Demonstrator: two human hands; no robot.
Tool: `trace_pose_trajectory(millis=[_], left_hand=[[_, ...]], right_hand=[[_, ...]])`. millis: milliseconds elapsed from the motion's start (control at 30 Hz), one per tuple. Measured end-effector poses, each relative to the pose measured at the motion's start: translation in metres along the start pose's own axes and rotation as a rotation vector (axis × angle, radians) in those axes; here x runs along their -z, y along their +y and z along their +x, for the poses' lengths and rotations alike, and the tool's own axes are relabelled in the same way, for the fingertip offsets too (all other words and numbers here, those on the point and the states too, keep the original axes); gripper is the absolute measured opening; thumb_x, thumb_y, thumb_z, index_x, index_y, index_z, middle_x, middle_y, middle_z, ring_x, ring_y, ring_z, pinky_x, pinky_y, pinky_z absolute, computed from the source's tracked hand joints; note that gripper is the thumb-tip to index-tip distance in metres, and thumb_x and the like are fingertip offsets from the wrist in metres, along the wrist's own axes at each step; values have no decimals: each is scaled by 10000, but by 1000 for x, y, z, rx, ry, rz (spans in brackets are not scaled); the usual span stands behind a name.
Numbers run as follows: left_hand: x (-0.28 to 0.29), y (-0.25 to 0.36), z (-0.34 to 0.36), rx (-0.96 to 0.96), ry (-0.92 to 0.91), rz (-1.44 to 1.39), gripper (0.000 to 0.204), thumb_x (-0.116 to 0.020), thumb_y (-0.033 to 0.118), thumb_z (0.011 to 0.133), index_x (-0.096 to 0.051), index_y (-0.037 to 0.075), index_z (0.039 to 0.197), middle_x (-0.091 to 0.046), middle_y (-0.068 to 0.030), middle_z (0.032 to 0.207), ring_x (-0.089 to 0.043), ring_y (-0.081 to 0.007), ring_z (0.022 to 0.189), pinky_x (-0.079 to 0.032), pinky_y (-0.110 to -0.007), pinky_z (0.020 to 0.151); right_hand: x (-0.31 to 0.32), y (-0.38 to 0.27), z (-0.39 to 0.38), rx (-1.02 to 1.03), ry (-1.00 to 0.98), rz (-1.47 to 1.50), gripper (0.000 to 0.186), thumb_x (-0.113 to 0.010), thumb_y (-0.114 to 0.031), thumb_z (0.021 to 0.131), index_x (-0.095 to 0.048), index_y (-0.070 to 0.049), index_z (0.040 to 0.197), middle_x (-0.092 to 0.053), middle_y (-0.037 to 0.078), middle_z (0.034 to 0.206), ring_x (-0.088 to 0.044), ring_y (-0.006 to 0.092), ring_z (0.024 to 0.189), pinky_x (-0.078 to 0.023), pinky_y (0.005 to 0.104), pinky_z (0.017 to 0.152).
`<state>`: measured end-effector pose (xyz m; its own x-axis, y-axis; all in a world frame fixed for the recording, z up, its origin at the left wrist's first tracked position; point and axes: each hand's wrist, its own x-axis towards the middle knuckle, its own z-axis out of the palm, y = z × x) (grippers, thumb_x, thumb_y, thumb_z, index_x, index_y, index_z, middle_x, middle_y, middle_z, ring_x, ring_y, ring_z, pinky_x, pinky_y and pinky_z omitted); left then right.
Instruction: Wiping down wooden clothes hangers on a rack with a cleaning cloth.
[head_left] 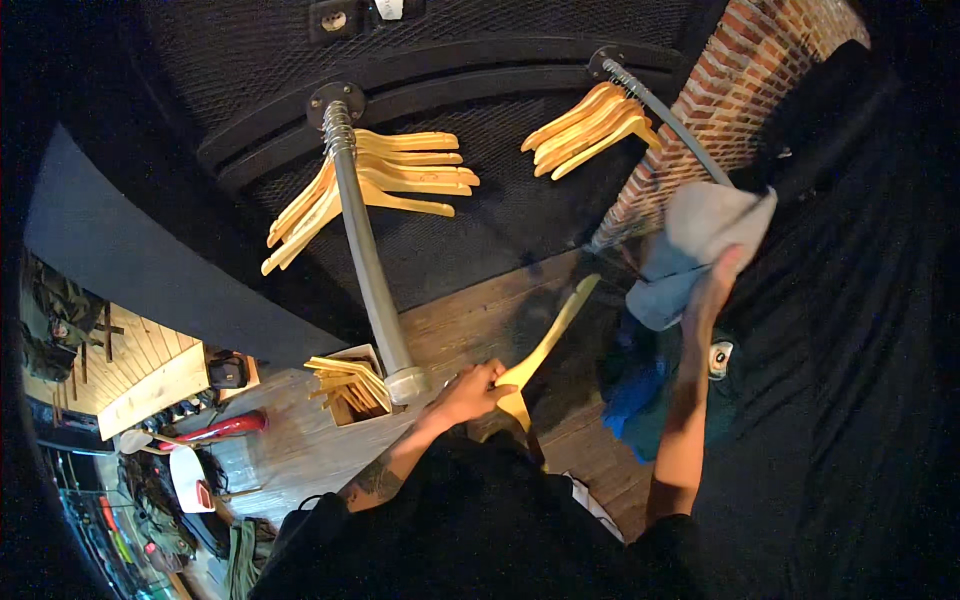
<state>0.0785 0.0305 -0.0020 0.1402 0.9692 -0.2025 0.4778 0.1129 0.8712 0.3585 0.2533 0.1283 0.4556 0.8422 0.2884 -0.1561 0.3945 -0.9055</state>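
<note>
My left hand [470, 393] is closed around the middle of a pale wooden clothes hanger [548, 345]. One arm of the hanger points up and away to the right, while the other runs down toward my body. Farther right, my raised right hand [712, 290] grips a light grey and pale blue cloth item [700, 235]. It looks folded or bunched, and I cannot tell what kind it is. The cloth is beside the far end of the right-hand rail, in front of the brick wall.
A grey metal rail [365, 250] juts toward me, with several wooden hangers [415, 180] at its wall end. Another rail [670, 120] at right holds more hangers [590, 130]. A box of hangers [350, 410] stands on the floor. Black curtain [840, 400] hangs right; blue cloth [635, 405] lies low.
</note>
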Motion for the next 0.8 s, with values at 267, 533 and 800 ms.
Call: trace_pose_trajectory(millis=[267,533,800], left_hand=[[27,40,43,-298,-156,24,452,-755,363,761,-559,-33,851,-591,-183,744,-585,-272,677,-430,-389,594],[26,47,39,-289,-70,202,302,-711,231,812,-548,-22,824,-573,-148,658,-554,-223,593,-398,-383,563],[31,52,43,-309,-165,113,323,-690,253,832,-554,-39,801,-558,-167,616,-565,-276,574,-405,-395,553]], right_hand=[[-14,34,-157,777,-1412,-1062,394,-556,-479,840,-652,-108,754,-620,126,685,-630,302,659,-484,399,589],[31,53,-83,1022,-1301,-1095,118,-632,-216,764,-700,-123,741,-656,46,716,-610,209,684,-456,377,631],[14,46,-140,1061,-1355,-873,231,-561,-267,852,-660,-96,734,-679,64,771,-622,224,636,-492,372,584]])
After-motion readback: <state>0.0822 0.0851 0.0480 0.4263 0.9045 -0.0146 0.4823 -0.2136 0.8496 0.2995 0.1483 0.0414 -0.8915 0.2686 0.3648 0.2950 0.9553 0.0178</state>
